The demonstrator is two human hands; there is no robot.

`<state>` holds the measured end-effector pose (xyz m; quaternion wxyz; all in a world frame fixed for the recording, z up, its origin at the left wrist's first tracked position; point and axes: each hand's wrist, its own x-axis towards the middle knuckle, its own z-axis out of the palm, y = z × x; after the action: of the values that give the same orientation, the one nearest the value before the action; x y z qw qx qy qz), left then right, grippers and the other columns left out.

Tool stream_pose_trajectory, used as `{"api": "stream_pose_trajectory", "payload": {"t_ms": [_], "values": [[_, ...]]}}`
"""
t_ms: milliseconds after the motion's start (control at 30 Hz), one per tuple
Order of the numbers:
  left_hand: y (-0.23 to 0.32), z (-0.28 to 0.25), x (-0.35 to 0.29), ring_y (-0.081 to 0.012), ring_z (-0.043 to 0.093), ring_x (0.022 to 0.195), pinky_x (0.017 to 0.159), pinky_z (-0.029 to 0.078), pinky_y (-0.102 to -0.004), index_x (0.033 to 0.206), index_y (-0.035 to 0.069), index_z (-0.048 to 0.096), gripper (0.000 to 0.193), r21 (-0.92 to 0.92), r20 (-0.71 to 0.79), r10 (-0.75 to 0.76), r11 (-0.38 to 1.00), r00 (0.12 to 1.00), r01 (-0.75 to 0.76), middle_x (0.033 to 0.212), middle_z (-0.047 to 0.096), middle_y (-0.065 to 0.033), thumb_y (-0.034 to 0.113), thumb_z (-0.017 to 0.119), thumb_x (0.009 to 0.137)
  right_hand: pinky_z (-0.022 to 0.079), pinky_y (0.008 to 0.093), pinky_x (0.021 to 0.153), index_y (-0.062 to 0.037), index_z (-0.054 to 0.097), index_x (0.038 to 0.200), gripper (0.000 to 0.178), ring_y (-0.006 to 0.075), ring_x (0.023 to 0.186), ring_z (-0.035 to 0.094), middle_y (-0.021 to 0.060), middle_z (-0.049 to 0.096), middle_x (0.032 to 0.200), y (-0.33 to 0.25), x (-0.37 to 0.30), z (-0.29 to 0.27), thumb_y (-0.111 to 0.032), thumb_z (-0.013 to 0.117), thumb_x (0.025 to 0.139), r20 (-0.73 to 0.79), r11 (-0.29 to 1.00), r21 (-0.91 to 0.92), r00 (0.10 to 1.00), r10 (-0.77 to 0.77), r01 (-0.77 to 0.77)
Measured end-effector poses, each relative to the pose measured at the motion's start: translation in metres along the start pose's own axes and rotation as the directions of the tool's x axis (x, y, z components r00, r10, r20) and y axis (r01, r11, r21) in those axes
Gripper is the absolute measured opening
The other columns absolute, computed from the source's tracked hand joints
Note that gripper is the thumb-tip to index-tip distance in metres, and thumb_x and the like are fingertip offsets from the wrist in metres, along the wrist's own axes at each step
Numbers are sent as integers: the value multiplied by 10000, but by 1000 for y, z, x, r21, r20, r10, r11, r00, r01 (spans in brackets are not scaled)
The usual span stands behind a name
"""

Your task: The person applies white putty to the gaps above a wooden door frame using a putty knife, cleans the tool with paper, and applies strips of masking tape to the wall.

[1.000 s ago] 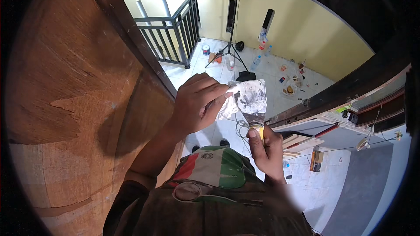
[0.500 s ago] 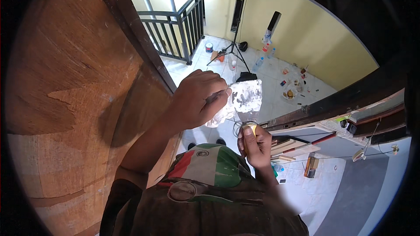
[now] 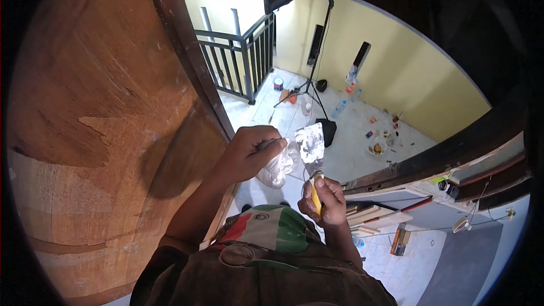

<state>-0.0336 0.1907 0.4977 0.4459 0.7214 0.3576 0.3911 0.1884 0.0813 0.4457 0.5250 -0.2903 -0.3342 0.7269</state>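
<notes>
Closed around the gathered top of a clear plastic bag of white paste, my left hand (image 3: 254,148) is in front of my chest. The bag (image 3: 276,173) hangs below its fingers, bulging with the paste. To its right, my right hand (image 3: 328,201) grips the yellow handle of a putty knife (image 3: 310,144). The wide blade points up and away from me, smeared with white paste over most of its face. A small gap shows between blade and left fingertips. On my left stands a brown wooden door (image 3: 73,153) with peeled, patchy veneer.
Beyond my hands, a black tripod stand (image 3: 309,82) rises from the white tile floor near a dark metal railing (image 3: 243,51). Bottles (image 3: 339,109), a can (image 3: 278,84) and plastic with food scraps (image 3: 377,148) lie about. Wooden boards (image 3: 374,215) lie at the right, past the door frame.
The putty knife has drawn lower and slightly left, its blade now apart from my left fingers. My left hand has also come down with the bag. The whole view has shifted a little.
</notes>
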Motion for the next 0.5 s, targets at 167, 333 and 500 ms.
{"api": "stream_pose_trajectory", "payload": {"t_ms": [167, 333, 500], "values": [[-28, -10, -14, -63, 449, 646, 571, 380, -292, 885, -39, 656, 178, 11, -97, 29, 1000, 995, -28, 689, 544, -34, 117, 673, 969, 322, 269, 432, 37, 604, 950, 445, 122, 431, 405, 61, 490, 619, -29, 23, 5, -346, 442, 1106, 85, 998, 49, 995, -51, 47], [-73, -19, -55, -268, 631, 776, 727, 496, -360, 913, 17, 669, 89, 236, -74, 360, 913, 930, -334, 850, 620, -109, 104, 667, 931, 379, 295, 496, 116, 618, 1122, 558, 155, 481, 460, 105, 548, 662, -41, 52, 26, -372, 350, 1100, 106, 987, 3, 982, -158, 159], [-87, -10, -96, -267, 695, 806, 720, 551, -373, 932, 50, 740, 110, 198, -182, 317, 939, 931, -281, 856, 683, -104, 159, 739, 946, 412, 303, 567, 120, 526, 1329, 541, 174, 600, 522, 109, 580, 772, -72, 79, 83, -343, 439, 1063, 80, 914, -167, 929, -362, 371]]}}
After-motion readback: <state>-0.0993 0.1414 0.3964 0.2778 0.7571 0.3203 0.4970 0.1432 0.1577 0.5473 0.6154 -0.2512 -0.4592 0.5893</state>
